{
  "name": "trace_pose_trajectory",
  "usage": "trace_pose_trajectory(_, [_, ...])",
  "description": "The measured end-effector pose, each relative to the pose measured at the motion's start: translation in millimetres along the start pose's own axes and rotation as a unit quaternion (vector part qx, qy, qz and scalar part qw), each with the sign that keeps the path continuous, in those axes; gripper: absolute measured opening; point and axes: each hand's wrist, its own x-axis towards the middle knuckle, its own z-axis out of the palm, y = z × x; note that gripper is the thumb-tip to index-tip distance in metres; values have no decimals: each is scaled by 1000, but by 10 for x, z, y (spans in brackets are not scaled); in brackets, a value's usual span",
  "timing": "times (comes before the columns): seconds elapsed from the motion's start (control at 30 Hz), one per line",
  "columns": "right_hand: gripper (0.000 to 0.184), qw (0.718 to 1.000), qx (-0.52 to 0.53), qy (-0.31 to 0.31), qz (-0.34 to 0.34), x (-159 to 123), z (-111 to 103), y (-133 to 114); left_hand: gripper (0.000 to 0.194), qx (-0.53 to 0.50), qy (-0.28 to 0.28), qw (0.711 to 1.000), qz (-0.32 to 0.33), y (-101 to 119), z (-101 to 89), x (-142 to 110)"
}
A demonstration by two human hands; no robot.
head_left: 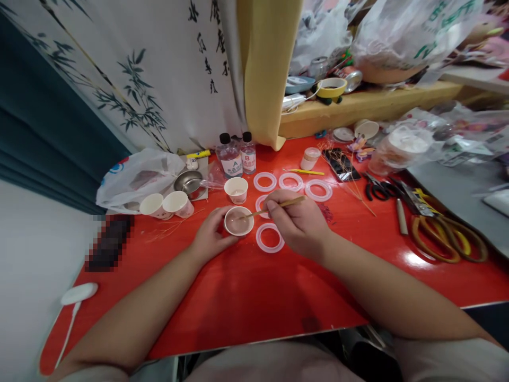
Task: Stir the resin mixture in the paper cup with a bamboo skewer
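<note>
My left hand (212, 235) is wrapped round the side of a paper cup (239, 232) that holds a pinkish-brown liquid. Between the fingers of my right hand (296, 222) is a thin wooden stick (293, 201), its lower end dipping into that liquid. Several ring-shaped clear silicone molds lie around my right hand, among them a front ring (259, 241) and a right ring (318, 181). Another paper cup (236, 197) stands just behind the held one. Farther back are two dark-capped bottles, labelled A (231, 165) and B (248, 161).
On the left stand two paper cups (152, 206), a metal bowl (189, 181) and a plastic bag (139, 175). To the right lie large scissors (437, 239), black-handled scissors (377, 190), a phone (341, 164) and yellow tweezers (308, 172). A small jar (310, 158) sits behind the molds.
</note>
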Motion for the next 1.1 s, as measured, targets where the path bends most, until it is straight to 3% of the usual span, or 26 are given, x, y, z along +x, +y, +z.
trace_pose_trajectory(0.6, [24,1000,-15,3,15,-11,25,-50,60,6,-13,1000,5,42,-13,14])
trace_pose_trajectory(0.73, [27,1000,-11,-27,4,-20,36,-64,60,17,-14,1000,-3,28,-10,9])
trace_pose_trajectory(1.1, [25,999,12,-11,31,-24,21,-85,61,16,-16,1000,-8,31,-10,-6])
